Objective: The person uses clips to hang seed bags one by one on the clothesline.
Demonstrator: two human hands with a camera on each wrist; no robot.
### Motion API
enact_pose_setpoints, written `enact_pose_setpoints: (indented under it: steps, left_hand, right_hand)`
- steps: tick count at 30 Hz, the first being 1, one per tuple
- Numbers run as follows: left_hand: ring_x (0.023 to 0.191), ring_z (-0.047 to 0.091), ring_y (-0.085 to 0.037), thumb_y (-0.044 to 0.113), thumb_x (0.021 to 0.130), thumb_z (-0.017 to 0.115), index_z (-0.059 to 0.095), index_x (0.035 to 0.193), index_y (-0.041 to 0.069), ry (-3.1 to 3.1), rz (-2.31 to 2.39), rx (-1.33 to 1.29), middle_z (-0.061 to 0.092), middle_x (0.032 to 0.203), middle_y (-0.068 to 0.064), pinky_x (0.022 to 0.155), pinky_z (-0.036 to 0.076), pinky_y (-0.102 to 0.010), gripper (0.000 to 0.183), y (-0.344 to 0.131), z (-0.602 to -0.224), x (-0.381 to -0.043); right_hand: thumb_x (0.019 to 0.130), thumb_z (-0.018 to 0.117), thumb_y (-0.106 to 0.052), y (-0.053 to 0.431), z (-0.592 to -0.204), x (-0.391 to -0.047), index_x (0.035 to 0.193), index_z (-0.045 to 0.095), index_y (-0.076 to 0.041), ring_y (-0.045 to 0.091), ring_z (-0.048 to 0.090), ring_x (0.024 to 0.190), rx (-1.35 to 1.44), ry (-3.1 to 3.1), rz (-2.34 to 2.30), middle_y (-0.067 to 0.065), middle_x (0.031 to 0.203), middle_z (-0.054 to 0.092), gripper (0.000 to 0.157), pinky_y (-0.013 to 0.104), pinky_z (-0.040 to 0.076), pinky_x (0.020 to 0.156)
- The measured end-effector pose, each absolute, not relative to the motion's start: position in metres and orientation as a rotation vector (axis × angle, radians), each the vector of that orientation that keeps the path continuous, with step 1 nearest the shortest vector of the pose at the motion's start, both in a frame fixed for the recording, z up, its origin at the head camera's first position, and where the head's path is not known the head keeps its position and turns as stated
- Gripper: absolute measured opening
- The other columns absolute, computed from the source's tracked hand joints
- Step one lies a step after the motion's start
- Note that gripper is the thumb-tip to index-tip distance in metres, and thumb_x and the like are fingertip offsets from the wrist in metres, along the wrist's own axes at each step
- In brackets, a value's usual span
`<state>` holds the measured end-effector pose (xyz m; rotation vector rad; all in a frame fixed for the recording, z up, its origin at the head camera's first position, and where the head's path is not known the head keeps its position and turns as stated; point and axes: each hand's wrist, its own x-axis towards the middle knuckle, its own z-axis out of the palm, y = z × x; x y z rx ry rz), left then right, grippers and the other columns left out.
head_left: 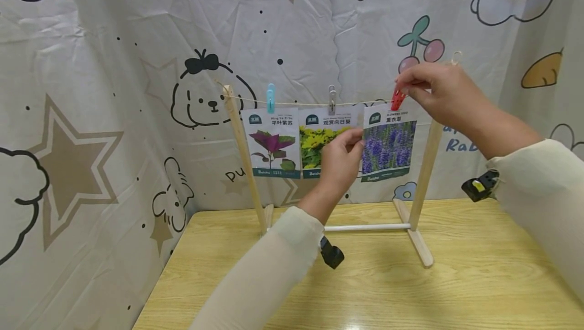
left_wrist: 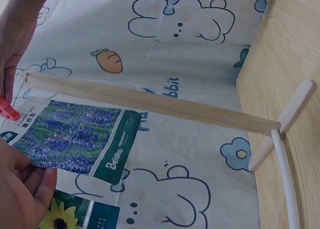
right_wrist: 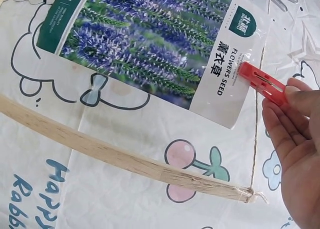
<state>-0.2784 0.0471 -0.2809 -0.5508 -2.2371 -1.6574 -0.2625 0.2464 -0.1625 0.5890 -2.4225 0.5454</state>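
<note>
A seed packet with purple lavender flowers (head_left: 389,145) hangs at the right end of a thin string. My right hand (head_left: 438,89) pinches a red clothespin (right_wrist: 262,84), whose tip sits on the packet's top edge at the string. With thumb and fingers, my left hand (head_left: 343,160) pinches the left edge of that packet, as the left wrist view shows. Behind the left hand hangs a yellow-flower packet (head_left: 315,145) under a grey clothespin (head_left: 332,99). Farther left, a blue clothespin (head_left: 271,98) holds a packet with a purple-leaved plant (head_left: 274,145).
The string runs between two wooden posts, the left post (head_left: 242,142) and the right post (head_left: 426,173). A white rod (head_left: 365,227) joins them low down, above the wooden table (head_left: 365,279). A patterned cloth (head_left: 137,66) hangs behind.
</note>
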Motion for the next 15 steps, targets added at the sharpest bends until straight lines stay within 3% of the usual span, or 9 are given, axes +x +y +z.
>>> enact_pose_setpoints:
  steps: [6, 15]
  left_hand:
    - [0.103, 0.066, -0.01, 0.018, 0.104, 0.056, 0.066, 0.131, 0.015, -2.251, -1.663, -0.541, 0.071, 0.12, -0.001, 0.079, 0.052, -0.019, 0.029, 0.048, -0.2809, -0.2774]
    - [0.094, 0.064, -0.006, 0.019, 0.104, 0.057, 0.065, 0.132, 0.015, -2.258, -1.646, -0.561, 0.07, 0.115, -0.001, 0.074, 0.052, -0.02, 0.03, 0.0468, -0.283, -0.2754]
  right_hand:
    - [0.105, 0.052, -0.012, 0.2466, -0.1649, -0.2626, 0.121, 0.068, -0.006, 0.033, 0.063, 0.118, 0.581, -2.457, 0.597, 0.014, 0.123, 0.068, 0.023, 0.053, 0.049, 0.101]
    - [0.103, 0.056, -0.008, 0.2451, -0.1704, -0.2635, 0.124, 0.068, -0.003, 0.038, 0.057, 0.131, 0.616, -2.401, 0.557, 0.015, 0.144, 0.059, 0.024, 0.053, 0.048, 0.104]
